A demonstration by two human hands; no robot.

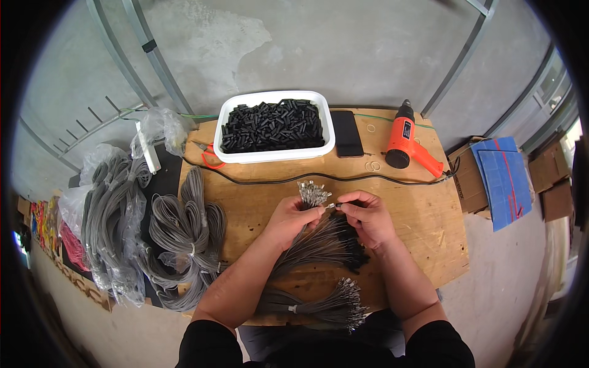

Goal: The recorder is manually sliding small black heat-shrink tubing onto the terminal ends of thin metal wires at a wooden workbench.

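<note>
My left hand (288, 221) is closed around a bundle of thin grey cables, whose metal connector ends (313, 192) fan out above the fist. One connector sticks out from its fingertips toward the right. Between the thumb and fingers of my right hand (372, 222) is a small black sleeve (340, 207), close to that connector; whether the two touch is unclear. Beneath my hands lie grey cables (310, 246) whose right ends carry black sleeves (354, 248). Closer to me is another cable bundle (273, 302) with bare metal ends and a white tie.
A white tub (279, 157) full of black sleeves stands at the back, with red-handled pliers (212, 158), a black phone (348, 136) and an orange heat gun (402, 142) nearby. A black cord (276, 181) crosses the wooden table (429, 227). Grey cable coils (181, 224) lie left.
</note>
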